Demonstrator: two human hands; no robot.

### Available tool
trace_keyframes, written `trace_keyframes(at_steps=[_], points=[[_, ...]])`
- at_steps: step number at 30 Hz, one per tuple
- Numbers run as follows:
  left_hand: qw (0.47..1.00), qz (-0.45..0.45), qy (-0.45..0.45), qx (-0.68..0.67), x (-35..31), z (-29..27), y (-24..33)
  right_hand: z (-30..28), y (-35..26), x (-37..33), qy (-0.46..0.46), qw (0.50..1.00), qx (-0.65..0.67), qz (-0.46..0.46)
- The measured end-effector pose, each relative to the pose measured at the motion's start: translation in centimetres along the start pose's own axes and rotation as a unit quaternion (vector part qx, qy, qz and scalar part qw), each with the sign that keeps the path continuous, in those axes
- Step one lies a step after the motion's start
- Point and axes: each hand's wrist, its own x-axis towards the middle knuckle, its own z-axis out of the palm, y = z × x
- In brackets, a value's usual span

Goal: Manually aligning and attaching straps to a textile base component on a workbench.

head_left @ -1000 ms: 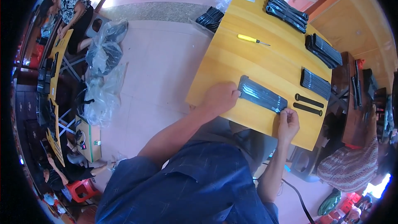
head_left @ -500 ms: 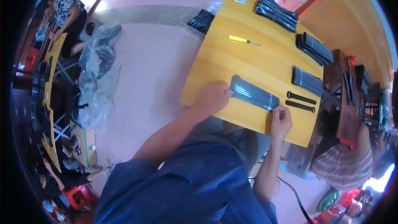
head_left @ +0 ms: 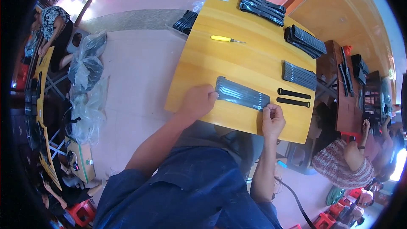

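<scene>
On the yellow wooden table in front of me lies a flat pack of dark strips, glossy, with pale lines along its length. My left hand is closed on its left end. At its lower right corner my right hand pinches the edge between thumb and fingers. Just right of the pack lie two black straps, each with a loop at one end. Beyond them is a similar flat pack.
A yellow-handled screwdriver or awl lies mid-table. Along the far right side are a pile of dark packs and a bundle of black straps. Clear plastic bags lie on the floor at left. Other people sit at both sides.
The whole view has shifted, so the table and my hands appear farther left. Both hands keep their hold on the pack's ends. The person at right has moved an arm.
</scene>
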Motion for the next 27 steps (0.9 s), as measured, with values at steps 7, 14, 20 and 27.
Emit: trace_keyframes(at_steps=[7,14,20,27], points=[[1.000,0.003,0.001,0.009,0.1,0.2,-0.2,0.0,-0.3,-0.1,-0.007,1.000,0.011,0.003],[1.000,-0.003,-0.002,0.006,0.1,-0.2,0.2,0.0,-1.4,0.0,-0.005,1.000,-0.030,0.000],[1.000,-0.006,-0.005,0.012,0.1,-0.2,0.3,0.1,-1.6,0.2,-0.002,0.998,-0.064,-0.020],[1.000,-0.016,-0.007,0.023,0.0,-0.3,0.6,-0.1,-1.9,0.1,-0.014,0.997,-0.075,-0.022]])
